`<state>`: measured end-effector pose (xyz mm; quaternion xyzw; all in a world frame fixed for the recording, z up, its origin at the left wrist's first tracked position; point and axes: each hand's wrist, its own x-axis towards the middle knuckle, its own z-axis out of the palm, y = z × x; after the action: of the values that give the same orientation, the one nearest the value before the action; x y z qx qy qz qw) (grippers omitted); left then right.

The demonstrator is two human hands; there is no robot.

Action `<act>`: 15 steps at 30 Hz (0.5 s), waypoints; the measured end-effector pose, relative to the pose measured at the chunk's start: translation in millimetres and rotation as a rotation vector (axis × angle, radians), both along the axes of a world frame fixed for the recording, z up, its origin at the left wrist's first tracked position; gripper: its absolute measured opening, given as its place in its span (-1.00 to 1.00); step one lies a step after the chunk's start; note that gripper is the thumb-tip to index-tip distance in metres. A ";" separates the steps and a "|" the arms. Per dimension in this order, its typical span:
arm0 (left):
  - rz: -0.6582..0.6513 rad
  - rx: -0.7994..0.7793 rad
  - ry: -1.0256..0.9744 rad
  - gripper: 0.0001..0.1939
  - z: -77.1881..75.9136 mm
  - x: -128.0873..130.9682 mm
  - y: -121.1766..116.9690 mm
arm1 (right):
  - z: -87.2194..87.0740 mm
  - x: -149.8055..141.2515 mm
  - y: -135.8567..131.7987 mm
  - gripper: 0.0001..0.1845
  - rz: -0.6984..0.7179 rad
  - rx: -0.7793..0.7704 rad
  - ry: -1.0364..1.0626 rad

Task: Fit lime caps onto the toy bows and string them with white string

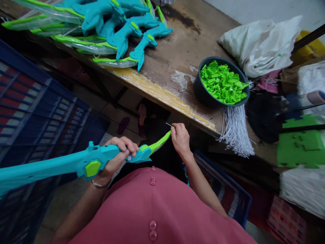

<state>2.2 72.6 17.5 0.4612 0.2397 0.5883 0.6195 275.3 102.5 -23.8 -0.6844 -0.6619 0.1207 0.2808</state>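
Note:
My left hand [117,156] is wrapped round the grip of a long turquoise toy bow [76,164] with a green button and a lime-green tip [158,144]. The bow lies across my lap, below the table edge. My right hand [180,139] is closed in a pinch at the green tip, holding a thin white string [169,125] that sticks out to the left. A dark bowl [203,93] full of small lime-green plastic parts [222,83] stands on the wooden table [172,51], just beyond my right hand.
A pile of turquoise-and-green toy bows [114,27], some in clear bags, lies at the table's far left. A bundle of white strings [236,130] hangs over the table edge. White bags [261,44], green foam pieces [301,144] and blue crates [33,112] surround me.

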 end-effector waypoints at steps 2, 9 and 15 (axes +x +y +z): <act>-0.016 -0.009 0.009 -0.88 1.4 2.3 -0.7 | -4.0 5.9 3.7 -0.73 0.009 -0.064 0.028; -0.151 -0.060 0.153 0.15 -6.8 -3.0 -9.2 | 6.6 36.7 -8.9 -0.62 0.032 -0.129 0.148; -0.153 -0.129 -0.015 0.16 -16.0 -20.2 -23.9 | 8.6 75.4 -29.9 -0.62 -0.041 -0.248 0.213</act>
<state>-18.0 48.7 1.5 0.4328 0.2367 0.5259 0.6929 350.6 72.6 -15.2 -0.7106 -0.5944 0.2674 0.2652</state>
